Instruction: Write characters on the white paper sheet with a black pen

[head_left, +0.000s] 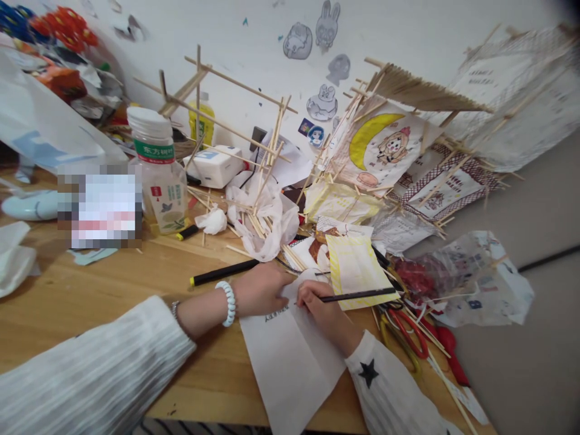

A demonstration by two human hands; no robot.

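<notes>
A sheet of white paper point(290, 362) lies on the wooden table, its lower end past the front edge. Small dark handwritten characters show near its top. My right hand point(324, 314) is closed round a slim black pen point(357, 294), its shaft pointing right; the fingers hide its tip at the paper. My left hand point(260, 289) rests on the paper's upper left part, fingers stretched toward the right hand. Just beyond the left wrist lies a black marker point(224, 272) with a yellow end. A yellow-edged paper piece point(360, 272) sits under the pen's shaft.
Stick frames point(240, 133) and a paper-covered stick model point(380, 145) stand along the wall. A drink bottle point(158, 175) is at the back left. Scissors point(408, 332) with red handles lie at right, near a plastic bag point(489, 284). Crumpled tissue point(212, 220) lies mid-table.
</notes>
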